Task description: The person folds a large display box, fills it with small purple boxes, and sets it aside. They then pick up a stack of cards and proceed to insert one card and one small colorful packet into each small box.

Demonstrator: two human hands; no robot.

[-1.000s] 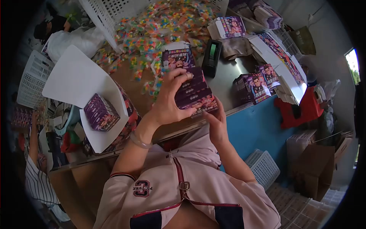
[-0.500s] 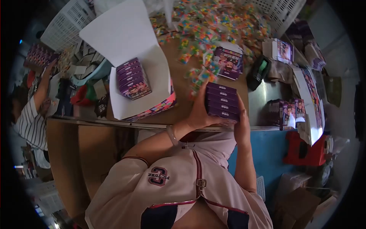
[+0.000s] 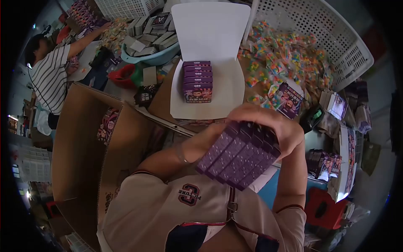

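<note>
Purple box stack (image 3: 238,157), two hands (image 3: 287,128)

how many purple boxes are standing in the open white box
5 purple boxes, in one row inside the open white box, from next to its raised lid toward its front edge; any underneath would be hidden.

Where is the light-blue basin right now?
In the head view, the light-blue basin sits at the upper left, just left of the open white box with its raised lid.
</note>
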